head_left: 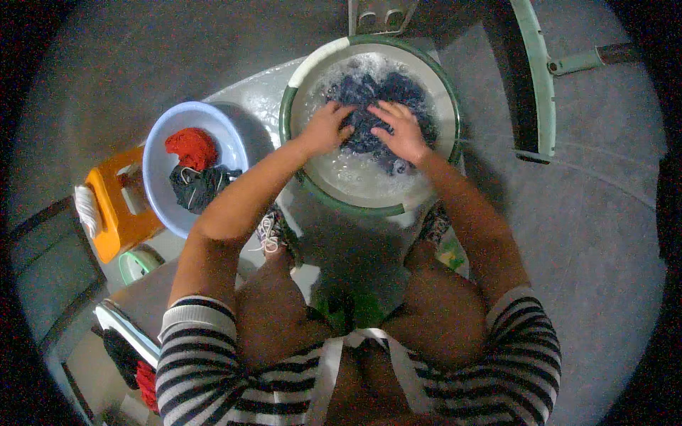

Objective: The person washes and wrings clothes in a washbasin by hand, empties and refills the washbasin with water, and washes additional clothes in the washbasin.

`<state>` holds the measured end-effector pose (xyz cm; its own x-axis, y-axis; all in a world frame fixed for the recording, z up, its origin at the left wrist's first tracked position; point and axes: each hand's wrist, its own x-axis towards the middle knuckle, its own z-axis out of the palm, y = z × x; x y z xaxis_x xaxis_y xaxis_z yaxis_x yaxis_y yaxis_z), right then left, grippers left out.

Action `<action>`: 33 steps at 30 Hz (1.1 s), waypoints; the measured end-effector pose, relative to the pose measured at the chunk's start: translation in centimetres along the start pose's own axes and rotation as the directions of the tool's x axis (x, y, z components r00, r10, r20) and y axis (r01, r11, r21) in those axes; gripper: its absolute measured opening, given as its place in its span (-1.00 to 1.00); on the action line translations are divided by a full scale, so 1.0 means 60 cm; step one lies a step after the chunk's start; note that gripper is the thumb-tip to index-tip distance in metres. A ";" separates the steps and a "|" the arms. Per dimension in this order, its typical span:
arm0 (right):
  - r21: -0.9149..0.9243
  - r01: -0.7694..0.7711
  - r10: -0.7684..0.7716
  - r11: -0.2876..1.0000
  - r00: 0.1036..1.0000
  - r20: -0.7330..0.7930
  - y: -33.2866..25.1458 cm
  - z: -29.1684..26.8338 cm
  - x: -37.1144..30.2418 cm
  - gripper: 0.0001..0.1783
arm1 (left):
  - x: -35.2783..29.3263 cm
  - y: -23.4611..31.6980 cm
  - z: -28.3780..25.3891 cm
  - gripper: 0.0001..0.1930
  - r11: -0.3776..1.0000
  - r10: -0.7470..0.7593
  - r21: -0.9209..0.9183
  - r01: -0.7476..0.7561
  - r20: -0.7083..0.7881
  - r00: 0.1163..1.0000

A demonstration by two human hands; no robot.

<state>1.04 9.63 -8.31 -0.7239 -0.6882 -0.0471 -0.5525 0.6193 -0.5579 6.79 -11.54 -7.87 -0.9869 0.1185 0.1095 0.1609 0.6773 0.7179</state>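
A round basin point(286, 117) with a green and white rim holds foamy water, and a dark blue garment point(366, 138) lies wet in it. My left hand point(327, 129) rests on the garment's left part, fingers apart and pointing inward. Opposite it, my right hand point(400, 133) touches the right part with its fingers stretched out. Neither hand visibly grips the cloth, though some fingertips blur into the dark folds.
To the left stands a light blue basin point(150, 167) with a red cloth point(192, 147) and a black garment point(195, 188). Beside it are an orange stool point(114, 231) and a small green-rimmed container point(140, 264). A pale green-framed object point(543, 92) stands at right.
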 end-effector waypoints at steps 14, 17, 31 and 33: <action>0.810 -0.219 0.168 0.545 0.974 0.150 0.099 0.006 0.066 -0.73 | 0.160 -0.005 0.051 -0.69 0.892 -0.434 0.039 0.450 0.349 0.830; 0.654 -0.062 0.369 0.754 0.864 -0.343 0.131 -0.048 0.128 -0.75 | 0.241 0.017 0.069 -0.71 0.982 -0.180 -0.028 0.188 0.191 0.965; -0.162 -0.309 0.286 0.937 0.946 -0.150 0.004 0.024 -0.067 -0.37 | -0.020 0.048 0.028 -0.09 0.871 -0.461 0.383 0.307 0.426 0.778; -0.248 -0.307 0.285 0.919 0.951 -0.121 -0.002 0.054 -0.068 -0.37 | -0.024 0.043 0.045 -0.07 0.818 -0.539 0.483 0.312 0.452 0.711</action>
<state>5.38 11.16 -10.73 -0.8957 -0.4323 -0.1036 -0.3879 0.8740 -0.2927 8.67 -8.00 -8.06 -0.7833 0.0480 -0.6198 -0.1710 0.9419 0.2890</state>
